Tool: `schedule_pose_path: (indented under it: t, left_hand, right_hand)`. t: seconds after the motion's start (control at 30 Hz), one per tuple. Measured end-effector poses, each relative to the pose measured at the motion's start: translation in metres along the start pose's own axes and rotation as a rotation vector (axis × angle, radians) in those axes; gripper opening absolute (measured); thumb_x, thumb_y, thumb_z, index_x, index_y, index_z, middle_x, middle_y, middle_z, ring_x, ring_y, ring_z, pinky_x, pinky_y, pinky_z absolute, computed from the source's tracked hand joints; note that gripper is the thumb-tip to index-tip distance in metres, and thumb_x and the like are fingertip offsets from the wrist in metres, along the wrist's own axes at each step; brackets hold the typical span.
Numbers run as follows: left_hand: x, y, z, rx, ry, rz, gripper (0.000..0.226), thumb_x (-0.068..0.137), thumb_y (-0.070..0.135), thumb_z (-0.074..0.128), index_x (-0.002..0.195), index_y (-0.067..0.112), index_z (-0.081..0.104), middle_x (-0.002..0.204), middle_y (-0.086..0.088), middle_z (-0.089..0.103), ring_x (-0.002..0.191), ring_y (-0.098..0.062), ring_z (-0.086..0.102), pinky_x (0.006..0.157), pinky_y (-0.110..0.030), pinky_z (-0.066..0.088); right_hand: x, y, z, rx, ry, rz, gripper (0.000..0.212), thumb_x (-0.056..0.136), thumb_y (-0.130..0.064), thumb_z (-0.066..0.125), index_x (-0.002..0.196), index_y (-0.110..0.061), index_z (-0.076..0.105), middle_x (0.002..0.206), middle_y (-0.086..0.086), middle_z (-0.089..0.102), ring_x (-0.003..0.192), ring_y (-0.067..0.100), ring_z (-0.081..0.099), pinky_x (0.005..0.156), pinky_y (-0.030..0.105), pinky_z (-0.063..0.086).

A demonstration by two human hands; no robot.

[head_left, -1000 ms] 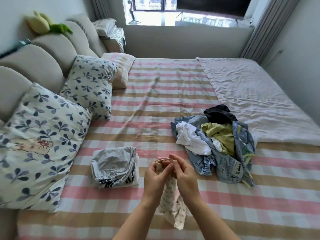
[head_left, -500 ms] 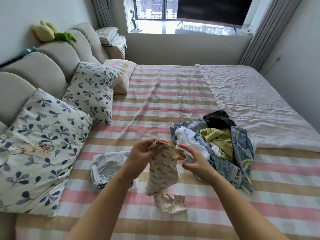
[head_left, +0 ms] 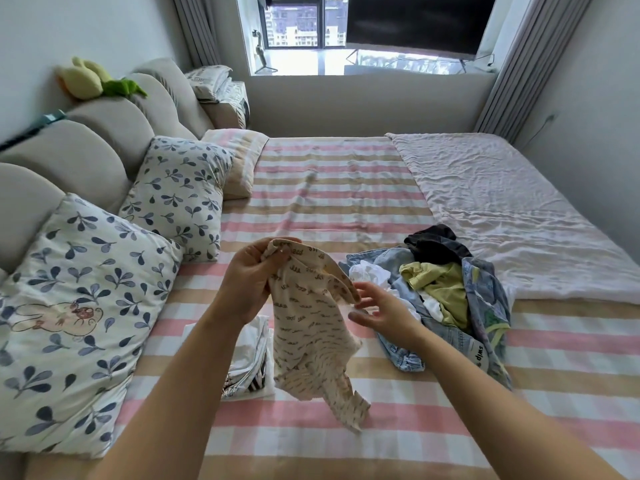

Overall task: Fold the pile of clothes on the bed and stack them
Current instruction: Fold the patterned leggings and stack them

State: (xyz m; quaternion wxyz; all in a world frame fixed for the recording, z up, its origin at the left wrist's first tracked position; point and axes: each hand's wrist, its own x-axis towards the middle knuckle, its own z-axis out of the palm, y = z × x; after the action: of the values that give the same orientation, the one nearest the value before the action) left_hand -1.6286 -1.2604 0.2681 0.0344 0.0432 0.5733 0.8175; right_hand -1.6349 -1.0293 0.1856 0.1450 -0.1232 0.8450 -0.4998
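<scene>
Pinching one garment (head_left: 311, 317) — left hand (head_left: 247, 282)

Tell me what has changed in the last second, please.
The left hand lifted the patterned garment and still grips its top. The right hand drew away rightward and opened, fingers beside the cloth's edge. The unfolded pile and folded stack stayed put.

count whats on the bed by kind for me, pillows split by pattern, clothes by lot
leaf-print pillows: 2
striped pillow: 1
folded stack of clothes: 1
unfolded pile of clothes: 1
patterned garment held up above the bed: 1
Total: 6
</scene>
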Motion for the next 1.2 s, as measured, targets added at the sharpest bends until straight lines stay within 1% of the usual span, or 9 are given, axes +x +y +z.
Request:
schedule_pose_path:
  t: [0.2,0.33,0.47,0.63,0.7,0.77,0.93,1.07,1.2]
  left_hand:
    - [0.001,0.002,-0.010,-0.044,0.028,-0.004,0.022,0.077,0.008,0.054,0.079,0.014,0.075,0.076,-0.003,0.072,0.073,-0.013,0.068,0.064,-0.023,0.055]
    - [-0.002,0.001,-0.015,-0.042,-0.008,-0.017,0.021,0.077,0.010,0.054,0.078,0.014,0.075,0.077,-0.003,0.071,0.075,-0.014,0.067,0.065,-0.024,0.056]
    - [-0.002,0.001,-0.018,-0.039,-0.041,-0.007,0.021,0.078,0.011,0.054,0.079,0.015,0.075,0.077,-0.002,0.072,0.075,-0.014,0.068,0.064,-0.024,0.055]
    - [0.005,0.003,-0.034,0.008,0.048,0.036,0.018,0.078,0.011,0.057,0.082,0.014,0.074,0.082,-0.002,0.072,0.078,-0.013,0.067,0.067,-0.022,0.055]
    - [0.011,0.002,-0.041,0.112,0.113,0.042,0.017,0.082,0.007,0.057,0.086,0.012,0.073,0.078,0.000,0.072,0.074,-0.010,0.067,0.065,-0.021,0.055]
    - [0.017,-0.001,-0.045,0.275,0.143,0.048,0.016,0.085,0.002,0.056,0.096,0.003,0.068,0.078,-0.001,0.070,0.071,-0.008,0.066,0.064,-0.019,0.055]
    - [0.030,0.006,-0.045,0.679,0.100,0.128,0.011,0.089,0.007,0.056,0.098,0.006,0.049,0.072,-0.005,0.055,0.063,-0.017,0.055,0.053,-0.023,0.048]
    - [0.035,0.018,-0.038,0.910,-0.026,0.233,0.016,0.092,0.000,0.049,0.092,0.016,0.047,0.077,-0.002,0.049,0.065,-0.020,0.051,0.053,-0.026,0.043]
    - [0.039,0.033,-0.029,0.994,-0.072,0.279,0.040,0.087,-0.011,0.042,0.090,0.024,0.061,0.087,-0.001,0.051,0.075,-0.012,0.050,0.063,-0.018,0.042]
  right_hand:
    - [0.022,-0.005,0.010,0.175,0.071,-0.020,0.024,0.092,-0.011,0.056,0.113,-0.001,0.059,0.086,0.007,0.065,0.075,0.012,0.061,0.074,0.021,0.051]
    - [0.033,-0.013,0.020,0.195,0.033,-0.012,0.024,0.093,-0.015,0.053,0.112,-0.004,0.062,0.101,0.010,0.068,0.092,0.017,0.063,0.086,0.025,0.050]
    - [0.042,-0.016,0.028,0.122,0.034,-0.006,0.018,0.094,-0.011,0.051,0.089,-0.004,0.066,0.074,0.000,0.063,0.068,0.009,0.056,0.067,0.018,0.045]
    - [0.039,-0.015,0.008,0.067,0.169,0.002,0.007,0.090,-0.006,0.057,0.086,-0.011,0.061,0.071,0.008,0.065,0.065,0.023,0.059,0.065,0.032,0.050]
    - [0.036,-0.017,-0.011,0.115,0.196,0.000,0.011,0.091,-0.004,0.055,0.084,-0.013,0.053,0.067,0.015,0.062,0.060,0.026,0.052,0.064,0.040,0.047]
    - [0.033,-0.023,-0.032,0.076,0.192,-0.029,0.020,0.091,-0.003,0.053,0.080,-0.019,0.054,0.066,0.006,0.057,0.061,0.018,0.050,0.063,0.034,0.044]
    - [0.030,-0.038,-0.068,-0.197,0.114,-0.015,0.036,0.088,0.006,0.048,0.078,-0.020,0.070,0.087,0.001,0.069,0.087,0.020,0.064,0.082,0.030,0.051]
    - [0.020,-0.049,-0.093,-0.444,0.056,-0.047,0.027,0.088,-0.002,0.051,0.094,-0.016,0.073,0.089,-0.007,0.064,0.079,0.005,0.059,0.068,0.009,0.041]
    - [0.007,-0.065,-0.114,-0.664,0.029,-0.223,0.014,0.080,-0.018,0.070,0.093,-0.015,0.073,0.081,-0.008,0.059,0.068,0.002,0.055,0.064,0.014,0.045]
